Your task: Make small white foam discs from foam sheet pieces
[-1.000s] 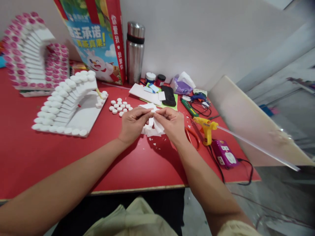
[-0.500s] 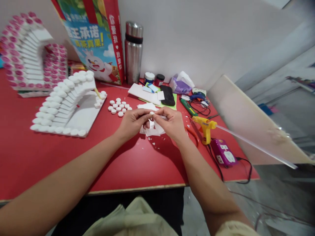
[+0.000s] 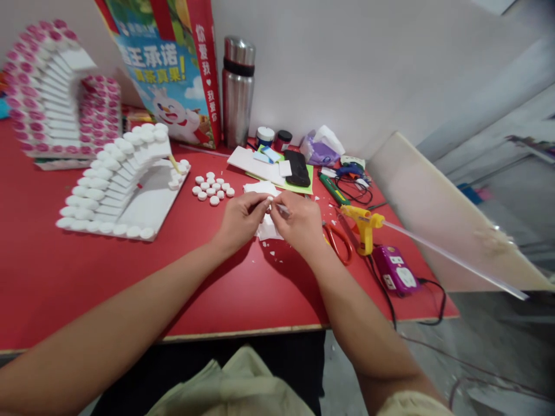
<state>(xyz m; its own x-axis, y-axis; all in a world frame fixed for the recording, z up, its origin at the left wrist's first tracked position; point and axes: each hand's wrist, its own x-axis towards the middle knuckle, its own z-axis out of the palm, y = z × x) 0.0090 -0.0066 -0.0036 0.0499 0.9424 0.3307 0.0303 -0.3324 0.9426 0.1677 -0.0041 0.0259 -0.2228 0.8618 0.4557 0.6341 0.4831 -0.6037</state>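
Observation:
Over the middle of the red table (image 3: 243, 294), my two hands meet at the fingertips. My left hand (image 3: 240, 222) is closed, pinching a small white piece (image 3: 269, 200) between thumb and fingers. Against the same piece, my right hand (image 3: 300, 222) is closed around a thin pale strip (image 3: 284, 208); its kind is hard to make out. White paper sheets (image 3: 261, 188) lie beneath the hands, partly covered by them, with small white scraps (image 3: 272, 253) in front. Just left of my hands sits a group of white round discs (image 3: 212, 189).
On the left stand a white staircase model (image 3: 117, 182) edged with discs and a pink-and-white model (image 3: 26, 104). A steel flask (image 3: 238, 95) rises behind. To the right lie red-handled pliers (image 3: 342, 245), a yellow glue gun (image 3: 365, 225), a purple power box (image 3: 396, 270) and cables.
My right hand has turned and its fingers have curled in more, exposing the pliers' handles. The white sheet by its fingers shows less. The view has shifted slightly.

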